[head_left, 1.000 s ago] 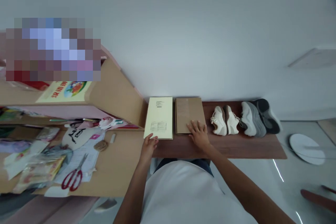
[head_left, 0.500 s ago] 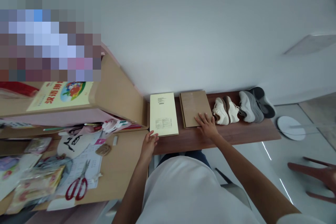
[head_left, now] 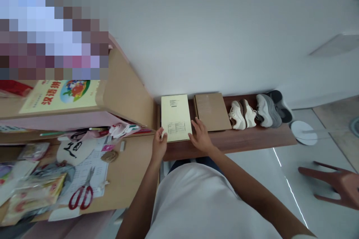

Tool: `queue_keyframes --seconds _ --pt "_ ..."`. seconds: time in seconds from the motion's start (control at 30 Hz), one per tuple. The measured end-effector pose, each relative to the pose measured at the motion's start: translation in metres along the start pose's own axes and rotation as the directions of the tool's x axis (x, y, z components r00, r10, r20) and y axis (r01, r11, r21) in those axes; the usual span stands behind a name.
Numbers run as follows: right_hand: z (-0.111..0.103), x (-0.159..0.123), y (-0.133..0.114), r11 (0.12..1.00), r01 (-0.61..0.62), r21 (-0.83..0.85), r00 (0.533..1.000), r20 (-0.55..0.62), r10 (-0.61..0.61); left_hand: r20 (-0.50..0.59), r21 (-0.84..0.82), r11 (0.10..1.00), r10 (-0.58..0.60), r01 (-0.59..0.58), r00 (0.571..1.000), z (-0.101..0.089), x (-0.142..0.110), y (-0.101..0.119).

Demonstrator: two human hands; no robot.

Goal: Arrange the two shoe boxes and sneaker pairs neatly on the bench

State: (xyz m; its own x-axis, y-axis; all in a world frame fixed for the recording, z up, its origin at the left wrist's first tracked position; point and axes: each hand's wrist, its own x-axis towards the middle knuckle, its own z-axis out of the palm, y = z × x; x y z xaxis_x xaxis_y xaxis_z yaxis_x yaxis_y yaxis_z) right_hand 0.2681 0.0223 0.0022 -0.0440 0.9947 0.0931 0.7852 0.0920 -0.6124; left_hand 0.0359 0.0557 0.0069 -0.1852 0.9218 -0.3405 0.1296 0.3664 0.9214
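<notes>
A pale yellow box [head_left: 175, 114] with printed labels lies flat on a dark wooden bench [head_left: 252, 140] against the wall. My left hand [head_left: 159, 145] is at the box's near left corner, thumb and fingers apart. On its other side, my right hand [head_left: 200, 138] is beside the near right corner with its fingers spread. Whether either hand presses on the box is hard to tell. Just right of it lies a brown cardboard box [head_left: 211, 110]. Farther along the bench stand a pair of cream shoes [head_left: 238, 115] and a pair of grey shoes [head_left: 267, 110].
At left, a desk [head_left: 126, 171] with a shelf holds red-handled scissors [head_left: 81, 196], papers, plastic packets and a yellow book [head_left: 60, 95]. On the floor at right are a reddish-brown stool [head_left: 340, 183] and a round white disc [head_left: 303, 133].
My right hand has left the brown cardboard box and moved left to the yellow box's right side. My left hand has shifted slightly up along the yellow box's left side.
</notes>
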Motion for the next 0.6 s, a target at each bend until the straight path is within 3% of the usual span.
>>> queue_keyframes --seconds 0.2,0.4,0.6 --pt "0.035 0.023 -0.012 0.991 -0.116 0.067 0.993 0.01 0.116 -0.03 0.097 0.992 0.087 -0.084 0.996 0.004 0.03 -0.007" --pt "0.058 0.039 -0.001 0.975 -0.214 0.065 0.976 0.064 0.21 -0.029 0.046 0.999 -0.023 0.024 0.999 0.004 0.057 -0.021" --pt "0.071 0.047 0.005 0.942 -0.332 0.05 0.938 0.124 0.324 0.025 0.004 0.997 -0.078 0.078 0.997 0.009 0.068 -0.032"
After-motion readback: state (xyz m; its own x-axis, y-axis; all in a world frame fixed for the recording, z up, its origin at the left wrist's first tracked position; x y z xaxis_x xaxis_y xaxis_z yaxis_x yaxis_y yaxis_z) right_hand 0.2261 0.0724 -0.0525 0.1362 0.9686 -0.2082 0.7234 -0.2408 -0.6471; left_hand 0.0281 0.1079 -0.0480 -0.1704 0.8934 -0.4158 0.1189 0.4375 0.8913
